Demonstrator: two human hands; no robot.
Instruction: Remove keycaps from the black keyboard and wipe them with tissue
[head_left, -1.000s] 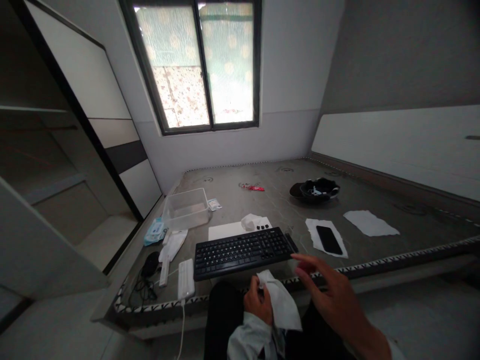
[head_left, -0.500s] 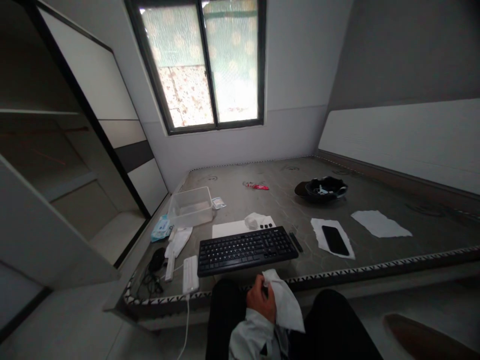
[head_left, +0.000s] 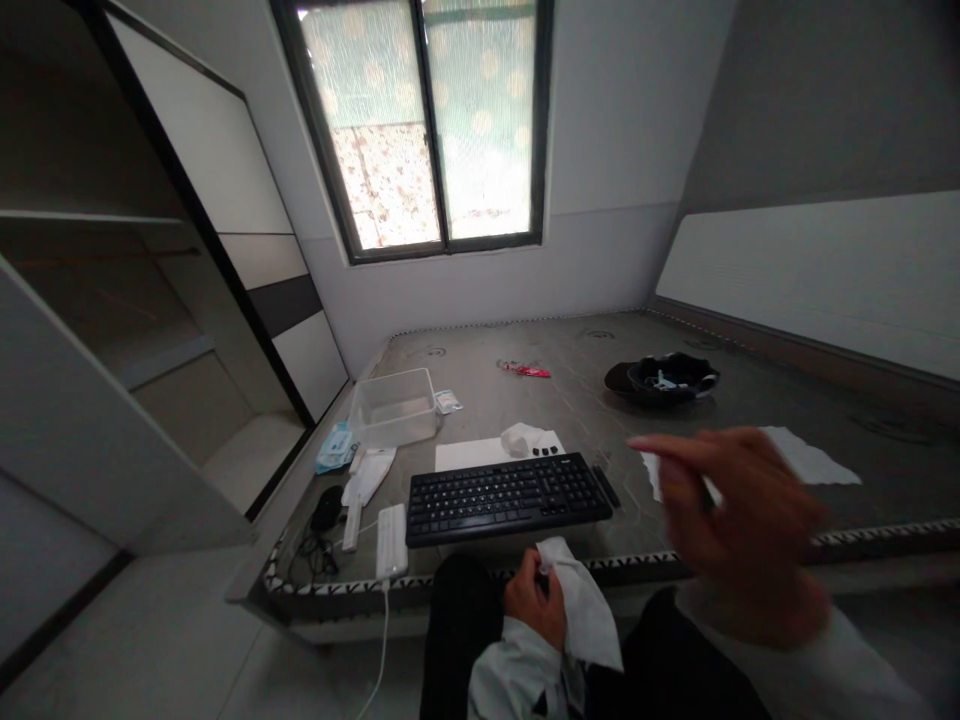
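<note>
My left hand (head_left: 534, 605) is closed on a white tissue (head_left: 585, 600), which hangs down over my lap. Its fingers are pinched together, and whether anything small sits inside them is hidden. My right hand (head_left: 739, 500), blurred by motion, is raised over the right front of the mattress. Its index finger stretches left with the thumb apart below it, and I see nothing in it. In front of my left hand lies a black keyboard (head_left: 510, 500). Several small black keycaps (head_left: 545, 451) sit on a white sheet (head_left: 469, 455) behind it, beside a crumpled tissue (head_left: 525, 438).
Left of the keyboard are a white power strip (head_left: 391, 540), a black mouse (head_left: 328, 508), a blue packet (head_left: 335, 447) and a clear plastic box (head_left: 394, 410). A dark cap (head_left: 661, 380) lies at the right. A red item (head_left: 527, 369) lies farther back; white paper (head_left: 810, 455) is at far right.
My right hand has come into view at the right and now covers the phone and most of the paper under it. My left hand still holds the tissue. The view has shifted slightly.
</note>
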